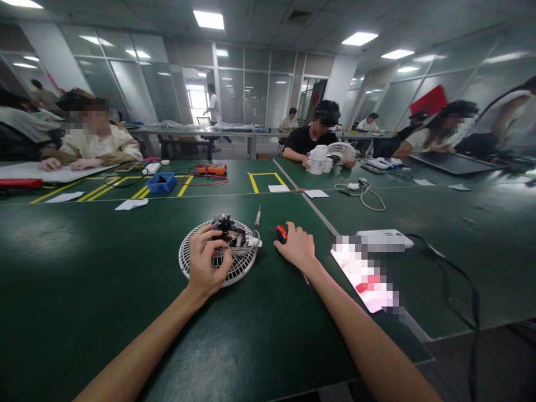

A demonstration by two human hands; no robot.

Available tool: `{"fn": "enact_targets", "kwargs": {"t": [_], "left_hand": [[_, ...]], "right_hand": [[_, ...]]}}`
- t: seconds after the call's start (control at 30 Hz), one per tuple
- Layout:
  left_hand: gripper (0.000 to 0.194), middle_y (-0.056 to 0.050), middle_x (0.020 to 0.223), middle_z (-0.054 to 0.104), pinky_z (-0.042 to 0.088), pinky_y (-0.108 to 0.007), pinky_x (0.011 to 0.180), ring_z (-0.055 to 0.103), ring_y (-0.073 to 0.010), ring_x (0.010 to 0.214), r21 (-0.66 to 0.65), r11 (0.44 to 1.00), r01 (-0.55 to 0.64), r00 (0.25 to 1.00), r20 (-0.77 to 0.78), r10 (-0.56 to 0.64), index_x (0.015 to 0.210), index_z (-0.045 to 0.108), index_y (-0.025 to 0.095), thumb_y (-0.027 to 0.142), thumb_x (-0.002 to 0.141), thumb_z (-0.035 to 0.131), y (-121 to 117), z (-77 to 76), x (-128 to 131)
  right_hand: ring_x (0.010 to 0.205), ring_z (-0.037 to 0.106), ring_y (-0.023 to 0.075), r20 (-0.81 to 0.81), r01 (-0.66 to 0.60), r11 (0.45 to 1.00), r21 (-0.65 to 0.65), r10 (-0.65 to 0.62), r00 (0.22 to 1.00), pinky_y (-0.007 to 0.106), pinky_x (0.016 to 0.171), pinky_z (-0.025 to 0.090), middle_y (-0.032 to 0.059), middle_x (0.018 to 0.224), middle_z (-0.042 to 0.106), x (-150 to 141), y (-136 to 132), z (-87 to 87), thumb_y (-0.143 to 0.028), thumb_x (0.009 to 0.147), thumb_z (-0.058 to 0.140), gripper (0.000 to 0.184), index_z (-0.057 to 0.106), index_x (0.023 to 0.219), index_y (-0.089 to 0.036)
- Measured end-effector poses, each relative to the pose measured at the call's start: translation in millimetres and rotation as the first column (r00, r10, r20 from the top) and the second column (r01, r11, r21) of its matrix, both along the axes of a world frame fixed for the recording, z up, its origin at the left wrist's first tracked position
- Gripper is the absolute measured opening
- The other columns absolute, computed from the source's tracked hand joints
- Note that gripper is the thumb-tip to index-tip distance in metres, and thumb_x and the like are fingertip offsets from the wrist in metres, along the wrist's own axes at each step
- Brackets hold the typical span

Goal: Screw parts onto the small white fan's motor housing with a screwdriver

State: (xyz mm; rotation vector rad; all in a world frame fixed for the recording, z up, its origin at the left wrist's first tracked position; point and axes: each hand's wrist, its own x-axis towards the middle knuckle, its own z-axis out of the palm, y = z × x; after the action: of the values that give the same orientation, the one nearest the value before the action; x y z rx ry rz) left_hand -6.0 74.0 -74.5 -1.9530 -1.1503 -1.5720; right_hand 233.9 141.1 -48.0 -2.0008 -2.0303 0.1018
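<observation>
A small fan's white round grille (186, 252) lies on the green table, with a dark motor (228, 226) and loose wires exposed on top. My left hand (207, 259) curves over it, fingers and thumb gripping around the motor part. To the right of the fan, my right hand (298, 245) is closed over a screwdriver (282, 234) with a red and black handle. The screwdriver's thin shaft points back under my wrist, and the palm hides its middle. A second small screwdriver (258, 216) with a clear handle lies on the table between my hands, beyond the fan.
A lit phone (360, 279) and a white power bank (384, 240) with a black cable lie right of my right arm. Farther off are a blue bin (161, 182), an orange multimeter (211, 169) and a white cable (371, 195). Across the table, a person (312, 137) handles another fan.
</observation>
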Motion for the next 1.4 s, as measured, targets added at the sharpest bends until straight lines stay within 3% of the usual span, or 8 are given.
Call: {"fn": "enact_targets", "kwargs": {"t": [0.13, 0.33, 0.47, 0.57, 0.73, 0.93, 1.13, 1.4], "left_hand": [[0.016, -0.008, 0.113, 0.067, 0.05, -0.055, 0.105, 0.06, -0.0318, 0.127, -0.016, 1.0, 0.005, 1.0, 0.016, -0.004, 0.096, 0.063, 0.022, 0.015, 0.083, 0.067, -0.4, 0.3, -0.1], [0.016, -0.009, 0.113, 0.067, 0.05, -0.054, 0.105, 0.059, -0.0313, 0.127, -0.02, 1.0, 0.006, 1.0, 0.019, -0.005, 0.096, 0.062, 0.022, 0.015, 0.082, 0.067, -1.1, 0.6, 0.1], [0.017, -0.009, 0.112, 0.068, 0.051, -0.054, 0.105, 0.061, -0.031, 0.126, -0.018, 1.0, 0.01, 1.0, 0.022, -0.01, 0.097, 0.062, 0.022, 0.015, 0.083, 0.067, -0.7, 0.9, -0.2], [0.016, -0.008, 0.11, 0.068, 0.051, -0.053, 0.105, 0.062, -0.0301, 0.123, -0.018, 1.0, 0.01, 1.0, 0.025, -0.01, 0.097, 0.062, 0.022, 0.016, 0.083, 0.066, -0.1, 0.6, -0.8], [0.014, -0.008, 0.109, 0.069, 0.052, -0.053, 0.103, 0.063, -0.0292, 0.122, -0.013, 1.0, 0.004, 1.0, 0.014, -0.003, 0.096, 0.06, 0.022, 0.017, 0.085, 0.066, -0.3, 1.2, -1.0], [0.011, -0.007, 0.106, 0.07, 0.052, -0.052, 0.104, 0.064, -0.0282, 0.12, -0.024, 1.0, 0.004, 0.999, 0.033, -0.003, 0.096, 0.06, 0.022, 0.017, 0.087, 0.066, -1.1, 2.9, 0.5], [0.012, -0.007, 0.105, 0.071, 0.052, -0.05, 0.104, 0.064, -0.026, 0.119, -0.007, 1.0, 0.014, 0.999, 0.049, -0.014, 0.101, 0.061, 0.021, 0.015, 0.091, 0.063, -0.4, 2.7, 0.9], [0.01, -0.007, 0.105, 0.07, 0.051, -0.05, 0.104, 0.063, -0.0257, 0.12, -0.032, 0.999, 0.0, 0.999, 0.053, 0.002, 0.101, 0.06, 0.021, 0.015, 0.093, 0.062, 0.6, 0.3, 0.6]], "right_hand": [[0.1, 0.071, 0.0352, -0.1, -0.01, 0.998, -0.063, 0.003, 0.995, 0.042, 0.082, 0.049, 0.0186, 0.113, 0.073, -3.1, -1.9, 1.0, -0.034, 0.089, 0.064, 0.043, 0.062, 0.129, -0.018], [0.08, 0.068, 0.0247, -0.413, -0.062, 0.998, 0.026, 0.068, 0.908, 0.034, 0.072, 0.047, 0.0036, 0.083, 0.071, -12.0, -2.3, -2.6, -0.037, 0.08, 0.072, 0.038, 0.069, 0.115, -0.022], [0.056, 0.052, 0.0136, -0.74, -0.072, 0.976, 0.208, 0.205, 0.641, 0.027, 0.056, 0.038, -0.0058, 0.067, 0.058, -21.0, -5.5, -4.4, -0.04, 0.074, 0.074, 0.039, 0.066, 0.106, -0.02], [0.048, 0.042, 0.0093, -0.843, -0.07, 0.952, 0.298, 0.297, 0.449, 0.024, 0.046, 0.028, -0.0069, 0.07, 0.059, -29.2, -13.7, -3.0, -0.043, 0.074, 0.073, 0.042, 0.061, 0.108, -0.021], [0.064, 0.062, 0.0144, -0.873, -0.075, 0.929, 0.363, 0.367, 0.32, 0.025, 0.055, 0.045, -0.0016, 0.084, 0.069, -37.9, -24.2, 1.6, -0.039, 0.073, 0.075, 0.052, 0.055, 0.118, -0.022], [0.069, 0.064, 0.0165, -0.957, -0.011, 0.967, 0.255, 0.254, 0.142, 0.028, 0.059, 0.051, 0.0009, 0.087, 0.07, -39.2, -19.3, 0.4, -0.039, 0.068, 0.079, 0.06, 0.058, 0.121, -0.021], [0.039, 0.028, 0.005, -0.958, -0.069, 0.994, -0.09, -0.105, -0.266, 0.018, 0.034, 0.024, -0.0136, 0.051, 0.035, -39.7, -14.5, -4.9, -0.034, 0.063, 0.079, 0.033, 0.055, 0.081, -0.022], [0.04, 0.039, 0.0085, -0.882, 0.021, 0.994, -0.11, -0.088, -0.463, 0.019, 0.034, 0.032, -0.0083, 0.051, 0.046, -41.1, -19.7, 5.2, -0.036, 0.074, 0.064, 0.021, 0.046, 0.074, -0.025]]}}
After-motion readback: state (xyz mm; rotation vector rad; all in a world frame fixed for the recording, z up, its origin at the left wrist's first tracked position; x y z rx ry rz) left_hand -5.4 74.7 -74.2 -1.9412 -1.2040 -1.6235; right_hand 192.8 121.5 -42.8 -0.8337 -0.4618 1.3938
